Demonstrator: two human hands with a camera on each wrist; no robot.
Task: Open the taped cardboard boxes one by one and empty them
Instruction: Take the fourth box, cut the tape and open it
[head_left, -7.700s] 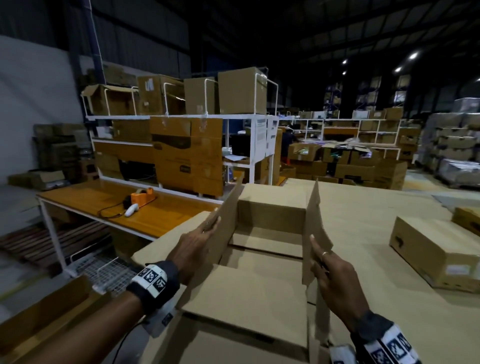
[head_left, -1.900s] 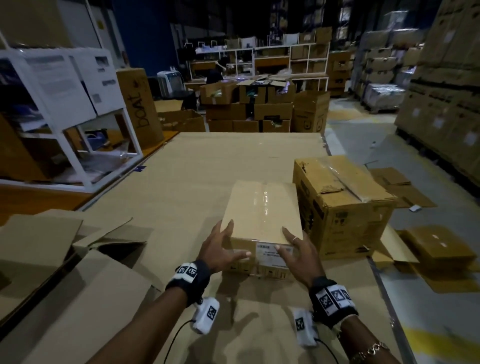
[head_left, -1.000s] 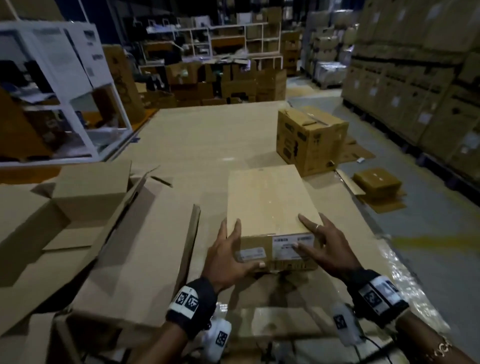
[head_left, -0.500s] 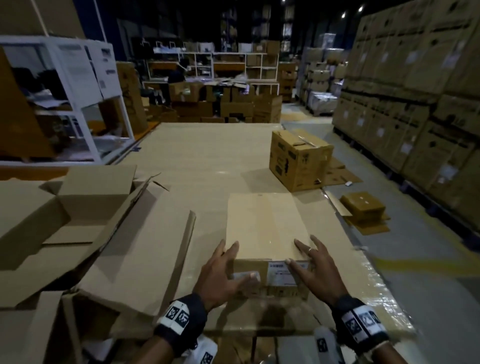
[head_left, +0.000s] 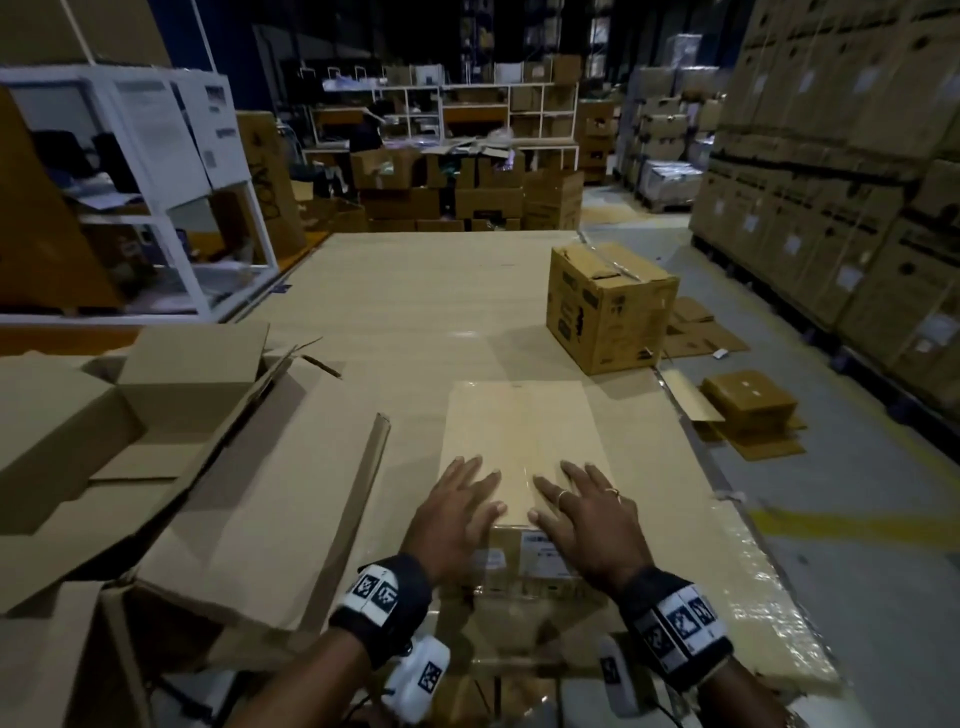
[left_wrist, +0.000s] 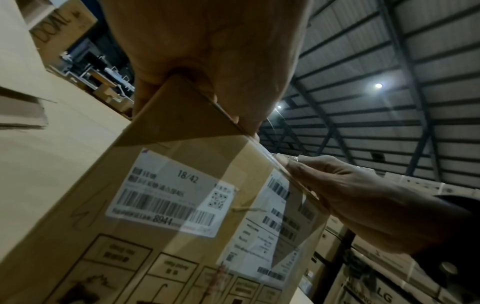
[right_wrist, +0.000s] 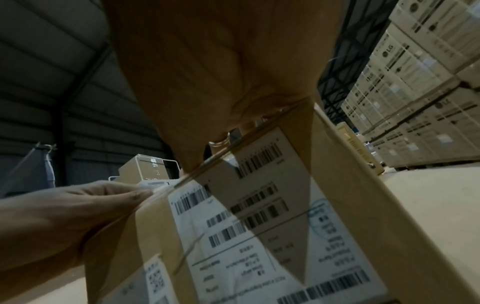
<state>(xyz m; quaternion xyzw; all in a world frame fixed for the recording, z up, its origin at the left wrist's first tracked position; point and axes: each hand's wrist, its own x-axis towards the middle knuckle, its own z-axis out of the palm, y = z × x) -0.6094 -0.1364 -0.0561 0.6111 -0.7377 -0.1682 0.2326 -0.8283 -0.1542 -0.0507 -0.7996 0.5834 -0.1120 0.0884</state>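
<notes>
Resting flat, fingers spread, the left hand (head_left: 457, 512) and right hand (head_left: 587, 514) lay on the sealed, labelled tan cardboard box (head_left: 519, 436). Left of them sat an emptied, open box (head_left: 156, 415); beyond, another brown taped carton (head_left: 608, 306) waited unopened on the desk (head_left: 405, 291).

Opened box (head_left: 171, 467) crowds left; printed carton (head_left: 608, 306) beyond, right.
</notes>
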